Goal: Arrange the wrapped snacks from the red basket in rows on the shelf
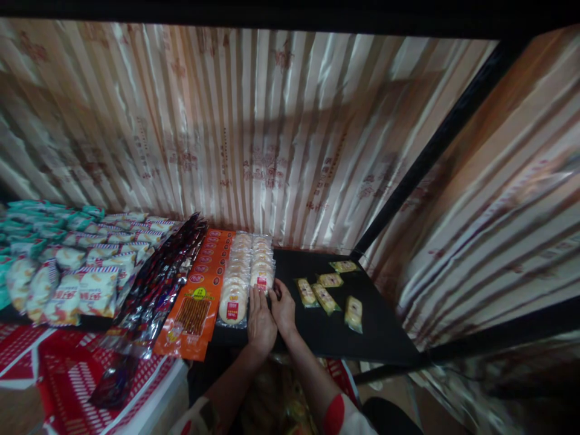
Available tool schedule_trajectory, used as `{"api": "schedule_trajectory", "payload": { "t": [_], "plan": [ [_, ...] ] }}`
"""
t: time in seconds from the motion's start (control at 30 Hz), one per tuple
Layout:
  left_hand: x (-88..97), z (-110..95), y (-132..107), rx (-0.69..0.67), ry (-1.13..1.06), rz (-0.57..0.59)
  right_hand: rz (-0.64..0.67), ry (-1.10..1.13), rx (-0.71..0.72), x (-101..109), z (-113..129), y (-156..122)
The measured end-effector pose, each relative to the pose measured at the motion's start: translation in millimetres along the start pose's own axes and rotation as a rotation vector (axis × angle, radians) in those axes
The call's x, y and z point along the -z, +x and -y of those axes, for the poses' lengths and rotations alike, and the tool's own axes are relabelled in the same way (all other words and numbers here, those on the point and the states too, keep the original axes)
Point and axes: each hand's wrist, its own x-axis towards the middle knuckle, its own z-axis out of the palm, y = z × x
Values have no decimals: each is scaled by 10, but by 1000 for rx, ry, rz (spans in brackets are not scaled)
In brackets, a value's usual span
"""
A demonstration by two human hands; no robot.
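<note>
At your far left, teal packets (36,226) lie in a crinkled, glossy heap, next to plump, pillow-shaped white packets (97,290) laid in overlapping rows. Then comes a band of dark shiny packets (156,278), thin, creased film slanting over the shelf's front edge above a perforated red basket (86,374). Beside it, smooth flat orange pouches (194,302) show thin brown sticks through a clear window.

Next are two rows of round, pale discs in clear film: the left row (233,281) and, touching its side, the right row (262,260), on the black shelf (312,332) just ahead of your hands. The right row's long axis runs straight away from you toward the pleated, satiny curtain (272,133); its nearest packet faces up, red label toward you. Your left hand (261,323) rests extended fingers on its near end; your right hand (284,308) bends its fingers at the near right corner. You cannot tell whether either grip is closed. Farther right, small oblong yellow packets (325,298) lie scattered at different angles.
</note>
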Motion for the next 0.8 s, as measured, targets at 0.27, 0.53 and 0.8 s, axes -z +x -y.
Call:
{"api": "schedule_trajectory", "payload": {
  "t": [0.27,0.53,0.8],
  "plan": [
    [104,-100,-179,-41,48,59,-43,-55,23,122,-43,-169],
    [82,-80,-589,-165,114,116,-48,-17,4,304,-55,-604],
    [-56,91,-1097,-382,243,53,-53,6,167,503,-176,-1159]
  ]
}}
